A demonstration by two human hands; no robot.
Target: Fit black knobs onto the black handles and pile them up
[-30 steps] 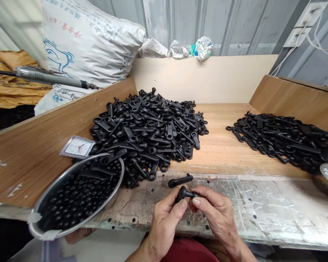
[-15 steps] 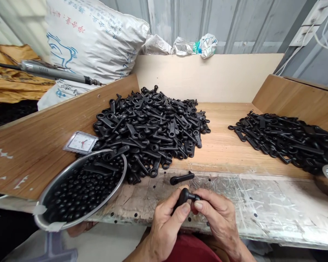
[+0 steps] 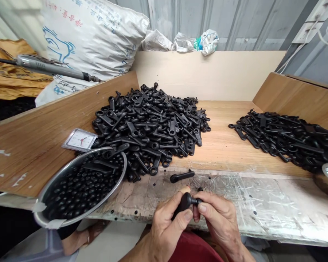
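Observation:
My left hand (image 3: 166, 220) is closed around a black crank handle (image 3: 185, 202), its thick round end facing up toward me. On the right, my right hand (image 3: 220, 216) pinches a small black knob (image 3: 198, 201) at the handle's peg between thumb and fingers. Whether the knob is fully seated on the peg is hidden by the fingertips. Just beyond my hands, a single loose crank handle (image 3: 182, 176) lies on the worn bench edge. To the left, a metal bowl (image 3: 123, 173) holds many round black knobs (image 3: 79, 194), with a few handles on top.
A large pile of crank handles (image 3: 150, 127) fills the middle left, and a smaller heap (image 3: 284, 136) lies right. A small square clock (image 3: 80, 139) leans by the bowl. An electric screwdriver (image 3: 54, 69) rests at left; a second bowl (image 3: 324, 185) stands at the right edge.
Both hands keep their grip, with the crank handle and knob tilted slightly differently. The view has shifted a little, and a person's foot shows more fully beneath the bowl.

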